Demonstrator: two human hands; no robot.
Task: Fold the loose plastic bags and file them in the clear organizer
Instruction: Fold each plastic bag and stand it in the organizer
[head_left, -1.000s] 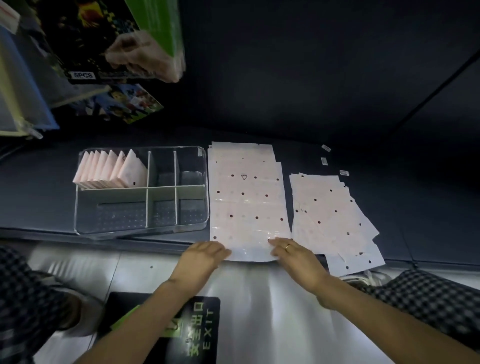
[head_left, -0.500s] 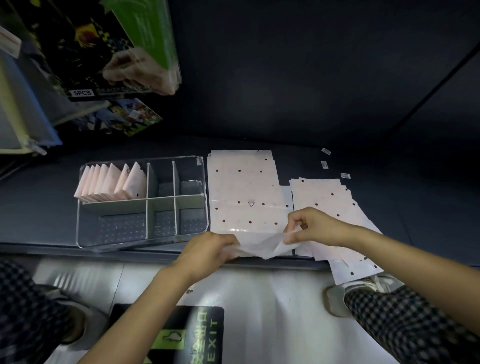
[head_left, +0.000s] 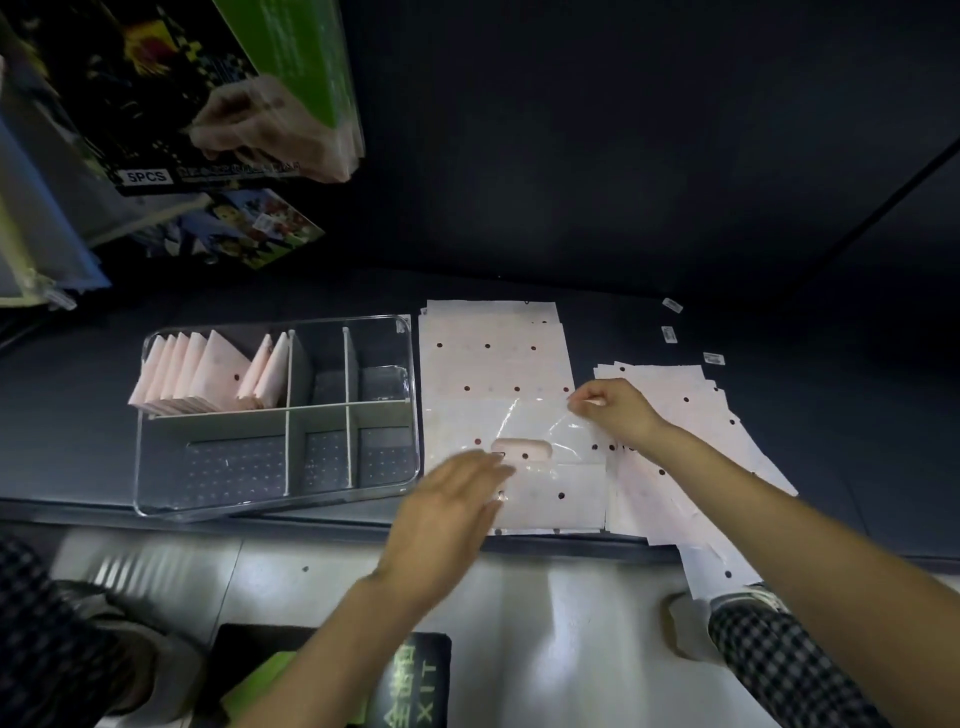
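- Head view: a pink plastic bag (head_left: 519, 431) with dark dots lies on top of a pile of bags (head_left: 493, 353) on the dark shelf (head_left: 649, 249), just right of the clear organizer (head_left: 275, 499).
- The near half of this bag is turned over onto its far half, so the oval handle cut-out (head_left: 521, 450) sits near the middle of the pile and a glossy crease runs across it.
- The right hand (head_left: 615, 410) is at the bag's right edge, fingers curled, thumb and forefinger pinching the folded-over corner.
- The left hand (head_left: 449, 514) is spread flat with straight fingers over the near left part of the bag; it is blurred, so I cannot tell whether it presses on the plastic or hovers just above it. It holds nothing.
- The organizer has six compartments. Folded pink bags (head_left: 208, 374) stand on edge in a row in the far left compartment, leaning to the left.
- A second, fanned pile of loose bags (head_left: 691, 457) lies to the right, under the right forearm, its near end hanging past the shelf's front edge.
- Three small white labels (head_left: 670, 334) lie on the shelf beyond that pile.
- Packaged goods (head_left: 182, 104) hang above the organizer at the upper left, one marked "5PCS".
- Below the shelf are a pale floor (head_left: 545, 623), a dark mat (head_left: 405, 686) with green "EXIT" lettering, and checked trouser legs (head_left: 789, 670) at both lower corners.
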